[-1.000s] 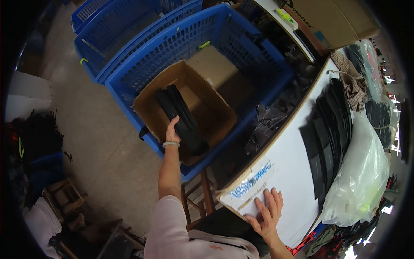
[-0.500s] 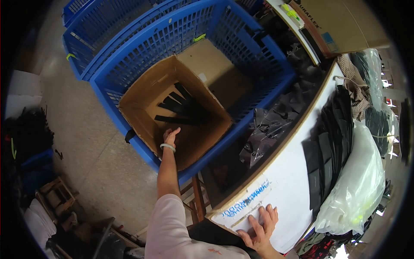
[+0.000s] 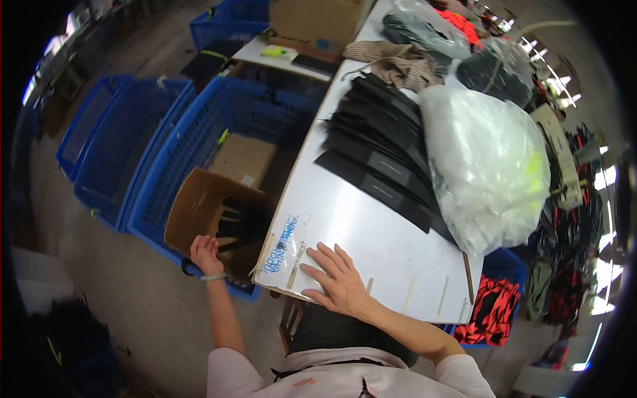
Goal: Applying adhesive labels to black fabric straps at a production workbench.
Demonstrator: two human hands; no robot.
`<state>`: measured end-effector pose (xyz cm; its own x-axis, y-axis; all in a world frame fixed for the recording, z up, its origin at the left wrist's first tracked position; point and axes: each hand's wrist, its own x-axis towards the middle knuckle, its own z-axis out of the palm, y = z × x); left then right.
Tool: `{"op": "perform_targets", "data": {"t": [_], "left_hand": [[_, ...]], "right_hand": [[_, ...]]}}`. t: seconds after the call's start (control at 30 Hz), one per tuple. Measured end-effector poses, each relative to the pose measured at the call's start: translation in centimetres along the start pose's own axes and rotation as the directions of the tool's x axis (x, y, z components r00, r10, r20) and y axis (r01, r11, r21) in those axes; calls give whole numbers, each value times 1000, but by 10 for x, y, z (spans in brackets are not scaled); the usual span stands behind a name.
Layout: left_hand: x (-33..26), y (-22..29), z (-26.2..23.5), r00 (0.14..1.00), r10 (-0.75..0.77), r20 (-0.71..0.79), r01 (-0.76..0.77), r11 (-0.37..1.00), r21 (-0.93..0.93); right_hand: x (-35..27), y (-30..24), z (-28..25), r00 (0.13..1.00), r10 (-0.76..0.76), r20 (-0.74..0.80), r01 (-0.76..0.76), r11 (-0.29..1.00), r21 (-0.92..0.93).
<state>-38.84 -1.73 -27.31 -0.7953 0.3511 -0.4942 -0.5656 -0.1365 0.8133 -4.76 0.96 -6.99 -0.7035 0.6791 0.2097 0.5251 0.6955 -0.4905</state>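
My left hand [image 3: 205,256] is over the near rim of an open cardboard box [image 3: 182,222], its fingers loosely bent and nothing visible in them. Several black strips [image 3: 229,225] lie fanned out inside that box, which sits in a large blue plastic basket [image 3: 159,179]. My right hand [image 3: 338,282] rests open, fingers spread, on the white tabletop [image 3: 391,265] near its front left corner. Beyond it lies an overlapping row of flat black pieces [image 3: 381,162]. A bulging clear plastic bag [image 3: 488,169] with pale contents lies against their right side.
Checked cloth [image 3: 398,63] and more plastic-wrapped bundles [image 3: 494,69] are at the table's far end. Another cardboard box [image 3: 315,26] stands beyond the basket. More blue baskets [image 3: 133,152] stand at left. Red-and-black pieces [image 3: 491,308] fill a bin below the table's right edge.
The view has swung right and up toward the table. My left hand has drawn back from inside the box to its rim, fingers more bent. My right hand stays on the tabletop.
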Motion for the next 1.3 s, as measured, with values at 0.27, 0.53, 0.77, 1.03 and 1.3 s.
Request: {"op": "perform_targets", "data": {"t": [0.27,0.53,0.77,1.03,1.3], "left_hand": [[-228,79,140,596,-191,780,-71,955,288],[-294,-7,188,426,-504,751,101,852,514],[-307,-10,200,445,-506,739,239,862,447],[-353,-3,178,399,-378,836,326,910,255],[-405,3,180,243,-391,888,306,899,312]], "right_hand": [[-15,65,-45,712,217,-668,-194,975,110],[-10,143,-71,775,264,-575,-444,874,-197],[-37,133,-80,845,260,-468,-291,957,7],[-102,62,-96,843,97,-529,-72,995,68],[-145,52,-104,716,688,-118,-337,488,805]]}}
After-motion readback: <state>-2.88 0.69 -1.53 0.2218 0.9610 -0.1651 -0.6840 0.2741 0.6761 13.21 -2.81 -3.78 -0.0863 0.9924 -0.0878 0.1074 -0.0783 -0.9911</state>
